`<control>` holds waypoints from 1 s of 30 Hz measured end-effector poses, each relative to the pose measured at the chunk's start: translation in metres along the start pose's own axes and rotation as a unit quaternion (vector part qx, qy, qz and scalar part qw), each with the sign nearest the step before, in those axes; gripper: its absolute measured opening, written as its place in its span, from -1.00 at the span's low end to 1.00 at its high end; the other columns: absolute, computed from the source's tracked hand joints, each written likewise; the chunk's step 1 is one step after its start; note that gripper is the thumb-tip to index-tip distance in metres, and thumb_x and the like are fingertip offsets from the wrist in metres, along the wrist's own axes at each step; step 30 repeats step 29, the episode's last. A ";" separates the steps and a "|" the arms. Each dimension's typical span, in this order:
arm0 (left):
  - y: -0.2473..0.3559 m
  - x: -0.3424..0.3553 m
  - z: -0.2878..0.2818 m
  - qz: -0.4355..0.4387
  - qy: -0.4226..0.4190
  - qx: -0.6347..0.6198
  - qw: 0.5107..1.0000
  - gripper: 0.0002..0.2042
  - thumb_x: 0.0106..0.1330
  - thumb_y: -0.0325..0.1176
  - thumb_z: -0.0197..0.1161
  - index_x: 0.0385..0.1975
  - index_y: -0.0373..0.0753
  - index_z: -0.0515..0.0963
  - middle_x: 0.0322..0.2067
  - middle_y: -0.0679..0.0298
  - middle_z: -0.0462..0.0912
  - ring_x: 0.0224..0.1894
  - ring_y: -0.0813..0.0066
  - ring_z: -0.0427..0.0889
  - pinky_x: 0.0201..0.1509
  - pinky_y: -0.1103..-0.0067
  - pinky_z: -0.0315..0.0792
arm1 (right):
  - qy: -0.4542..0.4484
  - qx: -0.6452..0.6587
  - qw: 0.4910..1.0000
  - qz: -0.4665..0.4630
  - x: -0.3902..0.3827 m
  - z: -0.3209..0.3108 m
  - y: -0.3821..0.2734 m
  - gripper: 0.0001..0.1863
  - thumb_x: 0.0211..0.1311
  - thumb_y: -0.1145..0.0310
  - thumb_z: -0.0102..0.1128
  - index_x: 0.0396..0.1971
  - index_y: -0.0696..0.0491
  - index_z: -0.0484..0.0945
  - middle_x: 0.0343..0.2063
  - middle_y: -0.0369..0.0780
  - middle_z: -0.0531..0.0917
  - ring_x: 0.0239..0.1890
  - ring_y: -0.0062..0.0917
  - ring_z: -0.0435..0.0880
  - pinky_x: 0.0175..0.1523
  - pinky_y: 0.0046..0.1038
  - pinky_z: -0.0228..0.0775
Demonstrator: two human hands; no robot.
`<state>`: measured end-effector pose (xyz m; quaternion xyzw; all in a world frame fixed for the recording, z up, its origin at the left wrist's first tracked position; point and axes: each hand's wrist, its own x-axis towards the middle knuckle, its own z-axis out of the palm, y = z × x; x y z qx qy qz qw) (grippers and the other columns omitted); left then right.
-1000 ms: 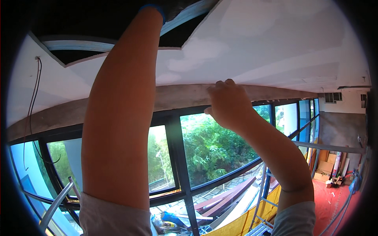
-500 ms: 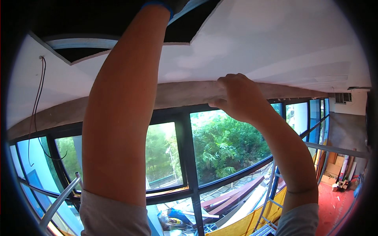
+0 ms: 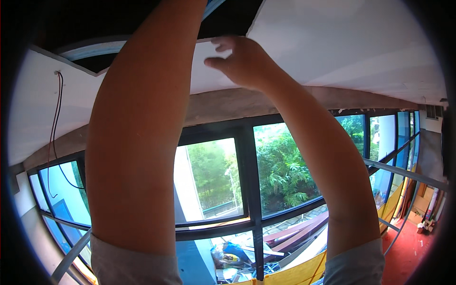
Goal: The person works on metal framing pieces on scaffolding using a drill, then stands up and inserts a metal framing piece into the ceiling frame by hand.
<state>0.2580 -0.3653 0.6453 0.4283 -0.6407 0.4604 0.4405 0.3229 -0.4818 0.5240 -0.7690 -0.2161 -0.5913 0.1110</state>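
Observation:
Overhead is a white ceiling panel (image 3: 332, 42) with a dark, straight-edged opening (image 3: 232, 19) cut in it. My left arm stretches straight up into this opening; the hand itself lies beyond the upper edge of the picture, so whatever it touches is hidden. Just below the opening's near rim hovers my right hand (image 3: 244, 61), thumb and fingers apart and bent, with nothing visible in it. The fingertips come close to the cut edge; contact cannot be made out. Inside the opening a pale metal channel (image 3: 97, 49) runs across.
Loose dark wires (image 3: 58, 114) dangle from the ceiling at left. Metal rails (image 3: 403, 173) flank me at right and left. Ahead are black-framed windows (image 3: 254, 175), with greenery and piled boards (image 3: 299, 235) outside. Cardboard boxes (image 3: 420, 209) stand by a red floor (image 3: 403, 251).
My right hand has risen and moved left, from the beam above the windows to the opening's rim. The left arm reaches higher, its hand leaving the picture. The view has shifted slightly.

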 end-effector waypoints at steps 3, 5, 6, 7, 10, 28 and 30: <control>-0.019 -0.012 0.001 0.192 0.061 0.208 0.957 -0.53 0.37 0.00 0.33 -0.04 -0.34 0.69 -0.07 0.03 0.75 -0.06 0.28 0.71 0.08 0.51 0.47 | 0.059 0.047 0.997 -0.005 0.013 0.002 -0.007 -0.28 0.26 0.00 0.39 0.28 0.17 0.49 0.13 0.00 0.67 0.13 -0.18 0.69 0.23 -0.26 0.52; -0.024 -0.015 -0.005 0.360 0.118 0.404 0.833 -0.54 0.37 0.00 0.32 -0.04 -0.34 0.69 -0.09 0.04 0.76 -0.09 0.30 0.71 0.05 0.51 0.48 | 0.036 0.065 0.997 0.014 0.015 0.001 -0.011 -0.27 0.24 0.02 0.42 0.28 0.16 0.49 0.17 0.02 0.64 0.15 -0.15 0.69 0.24 -0.26 0.51; -0.017 -0.007 -0.013 0.207 0.078 0.292 0.930 -0.55 0.38 -0.01 0.31 -0.04 -0.33 0.70 -0.11 0.03 0.75 -0.12 0.29 0.70 0.03 0.49 0.48 | 0.064 0.049 0.997 -0.010 0.016 0.007 -0.006 -0.28 0.22 0.01 0.45 0.26 0.16 0.51 0.16 0.03 0.65 0.15 -0.16 0.69 0.23 -0.28 0.52; -0.013 -0.002 -0.018 0.044 0.035 0.166 0.984 -0.56 0.38 -0.02 0.30 -0.04 -0.31 0.70 -0.13 0.02 0.75 -0.15 0.28 0.70 0.02 0.47 0.47 | 0.065 0.053 0.996 -0.011 0.014 0.010 0.000 -0.28 0.22 0.01 0.45 0.26 0.16 0.51 0.16 0.03 0.65 0.15 -0.16 0.69 0.23 -0.28 0.52; -0.014 -0.016 -0.031 0.013 0.066 0.164 0.984 -0.58 0.39 -0.04 0.29 -0.04 -0.30 0.70 -0.18 0.02 0.74 -0.19 0.27 0.68 0.00 0.43 0.47 | 0.015 0.050 0.999 -0.006 0.003 0.012 0.005 -0.29 0.21 0.00 0.45 0.24 0.15 0.54 0.14 0.02 0.65 0.14 -0.17 0.69 0.23 -0.29 0.52; -0.024 -0.083 -0.062 0.298 -0.056 0.509 0.806 -0.85 0.28 -0.19 0.41 -0.34 -0.10 0.78 -0.29 0.20 0.79 -0.15 0.18 0.74 0.07 0.32 0.60 | -0.186 0.003 0.982 0.016 -0.137 0.013 0.027 -0.41 0.24 -0.10 0.42 0.13 -0.02 0.63 0.19 -0.03 0.61 0.31 -0.18 0.53 0.29 -0.11 0.48; -0.026 -0.093 -0.060 0.364 -0.071 0.474 0.799 -0.66 0.19 0.01 0.47 -0.27 -0.13 0.78 -0.22 0.05 0.78 -0.10 0.23 0.75 0.17 0.31 0.58 | -0.209 0.003 0.978 0.005 -0.151 0.019 0.029 -0.39 0.28 -0.16 0.35 0.16 -0.04 0.62 0.27 -0.03 0.55 0.33 -0.14 0.51 0.48 -0.01 0.22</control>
